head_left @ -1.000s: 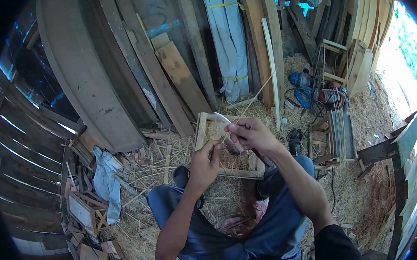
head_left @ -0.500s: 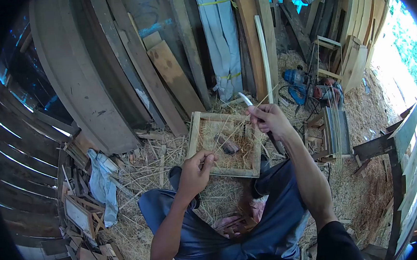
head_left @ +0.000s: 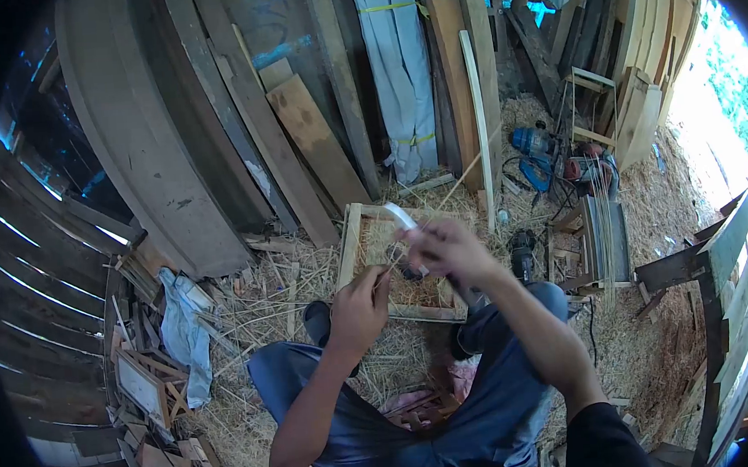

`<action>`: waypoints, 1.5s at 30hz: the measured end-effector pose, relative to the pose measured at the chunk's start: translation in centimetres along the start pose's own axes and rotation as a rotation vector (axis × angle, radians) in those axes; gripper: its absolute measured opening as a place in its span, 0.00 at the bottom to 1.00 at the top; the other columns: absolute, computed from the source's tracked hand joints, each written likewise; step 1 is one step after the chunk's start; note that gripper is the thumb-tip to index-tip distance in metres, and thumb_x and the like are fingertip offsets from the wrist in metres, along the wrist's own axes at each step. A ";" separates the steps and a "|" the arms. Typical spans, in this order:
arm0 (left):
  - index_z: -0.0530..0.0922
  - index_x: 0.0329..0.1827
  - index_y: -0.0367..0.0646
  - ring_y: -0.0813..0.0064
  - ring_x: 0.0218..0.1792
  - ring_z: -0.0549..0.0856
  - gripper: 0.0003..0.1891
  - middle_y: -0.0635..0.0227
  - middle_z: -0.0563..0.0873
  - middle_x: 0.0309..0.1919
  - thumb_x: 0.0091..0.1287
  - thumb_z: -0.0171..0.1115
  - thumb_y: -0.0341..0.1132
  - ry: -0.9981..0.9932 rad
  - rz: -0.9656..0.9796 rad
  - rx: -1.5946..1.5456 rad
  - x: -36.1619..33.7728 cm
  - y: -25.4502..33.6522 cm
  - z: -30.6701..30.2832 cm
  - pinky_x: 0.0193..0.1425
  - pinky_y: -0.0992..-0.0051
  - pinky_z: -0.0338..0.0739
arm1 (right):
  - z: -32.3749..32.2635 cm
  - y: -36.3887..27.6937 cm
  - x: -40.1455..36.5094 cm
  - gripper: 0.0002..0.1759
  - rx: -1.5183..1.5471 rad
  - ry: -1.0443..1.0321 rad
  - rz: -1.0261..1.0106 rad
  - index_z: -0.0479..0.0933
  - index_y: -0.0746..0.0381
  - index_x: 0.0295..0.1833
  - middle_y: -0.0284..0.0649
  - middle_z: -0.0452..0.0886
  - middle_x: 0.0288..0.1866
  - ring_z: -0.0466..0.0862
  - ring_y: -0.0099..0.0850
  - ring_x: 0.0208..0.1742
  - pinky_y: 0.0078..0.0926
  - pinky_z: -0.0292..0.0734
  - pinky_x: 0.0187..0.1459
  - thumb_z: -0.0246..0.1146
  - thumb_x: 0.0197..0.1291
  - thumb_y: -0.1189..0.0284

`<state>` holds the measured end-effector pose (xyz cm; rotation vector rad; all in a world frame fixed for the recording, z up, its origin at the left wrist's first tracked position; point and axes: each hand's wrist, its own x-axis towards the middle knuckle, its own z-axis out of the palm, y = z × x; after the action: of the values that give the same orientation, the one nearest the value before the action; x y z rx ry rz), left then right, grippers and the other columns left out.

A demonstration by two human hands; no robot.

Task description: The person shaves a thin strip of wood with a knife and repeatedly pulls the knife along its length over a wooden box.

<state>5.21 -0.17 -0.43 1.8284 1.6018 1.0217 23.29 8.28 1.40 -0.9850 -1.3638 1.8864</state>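
Note:
My left hand (head_left: 360, 308) is closed in a pinch on a thin wooden strip (head_left: 464, 175), which slants up to the right past my other hand. Motion blurs my right hand (head_left: 449, 254), wrapped round a knife. The pale curved knife blade (head_left: 401, 218) points up and left, and part of its dark handle shows below the fist. Both hands are above a square wooden frame (head_left: 347, 251) between my legs. Shavings lie inside the frame, along with a dark object mostly hidden by my right hand.
Boards (head_left: 320, 142) and a wrapped pale bundle (head_left: 398, 76) lean against the wall ahead. Blue power tools (head_left: 531, 142) lie to the right, near a bunch of thin strips (head_left: 604, 230). A pale cloth (head_left: 187, 333) and wood scraps are on the left.
My right hand has moved left and down with the knife, close to my left hand. My left hand has shifted slightly right, still pinching the strip.

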 end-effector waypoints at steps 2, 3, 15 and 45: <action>0.76 0.45 0.38 0.50 0.33 0.84 0.07 0.51 0.83 0.34 0.66 0.58 0.29 0.174 0.156 0.089 0.3 -0.7 0.8 0.36 0.63 0.78 | 1.6 0.5 0.3 0.17 0.065 -0.083 0.011 0.76 0.70 0.52 0.31 0.77 0.25 0.63 0.12 0.17 0.13 0.55 0.18 0.54 0.72 0.66; 0.76 0.45 0.38 0.50 0.33 0.84 0.07 0.51 0.83 0.34 0.66 0.58 0.29 0.172 0.156 0.094 0.3 -0.9 0.6 0.36 0.63 0.78 | 2.0 0.8 0.5 0.17 0.079 -0.095 0.017 0.76 0.71 0.51 0.32 0.77 0.25 0.63 0.13 0.17 0.13 0.55 0.18 0.54 0.72 0.67; 0.75 0.44 0.41 0.59 0.29 0.85 0.07 0.60 0.84 0.31 0.64 0.60 0.27 0.160 0.284 0.279 -0.3 -1.0 -0.4 0.30 0.66 0.80 | -3.8 -0.6 0.5 0.18 0.146 0.096 0.007 0.77 0.71 0.46 0.31 0.74 0.25 0.60 0.13 0.15 0.14 0.52 0.17 0.56 0.70 0.63; 0.78 0.42 0.36 0.73 0.27 0.85 0.07 0.60 0.85 0.29 0.71 0.56 0.31 0.155 0.122 -0.088 0.7 -0.5 -0.4 0.35 0.75 0.75 | -0.6 -0.1 0.8 0.16 0.066 -0.049 -0.104 0.75 0.70 0.54 0.32 0.77 0.29 0.63 0.13 0.18 0.13 0.58 0.19 0.52 0.72 0.67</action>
<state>4.62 0.53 -0.45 1.8453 1.5209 1.2965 23.35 9.29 1.14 -0.8248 -1.3457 1.8760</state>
